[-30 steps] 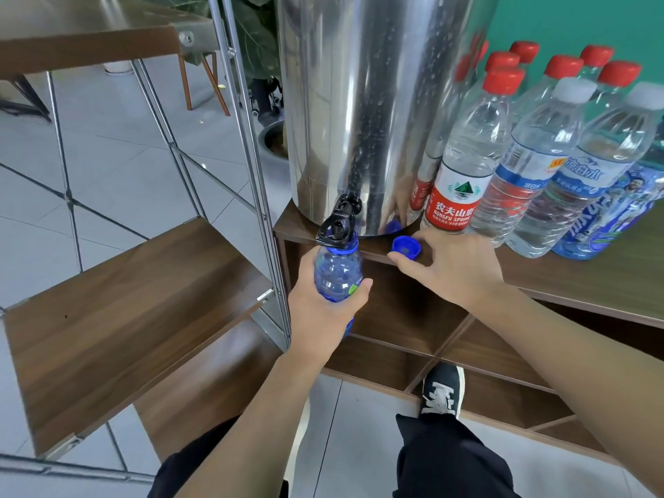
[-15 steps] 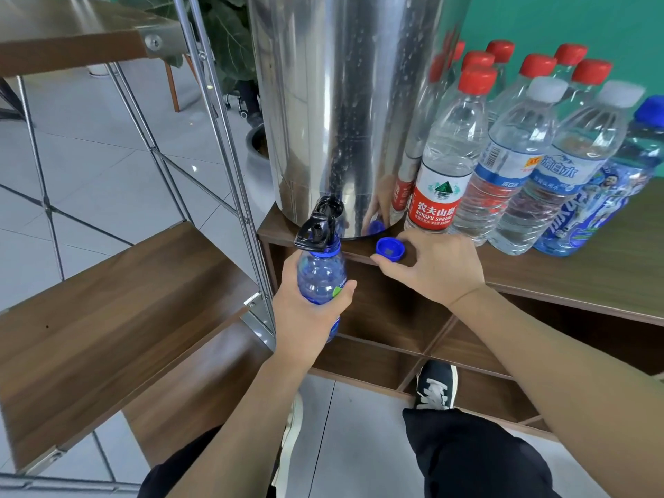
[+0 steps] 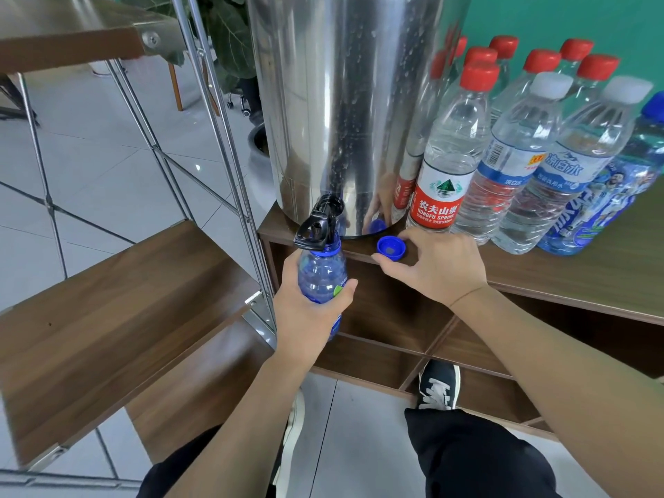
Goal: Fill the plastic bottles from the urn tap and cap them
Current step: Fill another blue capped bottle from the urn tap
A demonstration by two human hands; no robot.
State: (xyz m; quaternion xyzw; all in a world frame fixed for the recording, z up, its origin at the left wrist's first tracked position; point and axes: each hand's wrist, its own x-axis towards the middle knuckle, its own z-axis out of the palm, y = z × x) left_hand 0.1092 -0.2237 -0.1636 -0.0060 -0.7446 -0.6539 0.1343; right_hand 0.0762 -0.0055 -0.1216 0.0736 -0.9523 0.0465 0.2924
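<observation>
A tall steel urn (image 3: pixel 345 102) stands on the wooden counter (image 3: pixel 593 278), its black tap (image 3: pixel 319 224) jutting over the front edge. My left hand (image 3: pixel 309 310) grips a blue plastic bottle (image 3: pixel 321 274) with its open neck right under the tap. A blue cap (image 3: pixel 391 248) lies upside down on the counter beside the urn's base. My right hand (image 3: pixel 442 267) rests at the cap, thumb and forefinger on either side of it. Whether water is flowing cannot be told.
Several capped bottles (image 3: pixel 517 163) with red, white and blue caps stand in a group right of the urn. A lower wooden shelf (image 3: pixel 118 318) on a metal frame (image 3: pixel 230 167) sits to the left. Open cubbies lie under the counter; my shoe (image 3: pixel 438 389) is on the tiled floor.
The view has drifted slightly. Both hands keep their places: left holding the bottle under the tap, right at the blue cap.
</observation>
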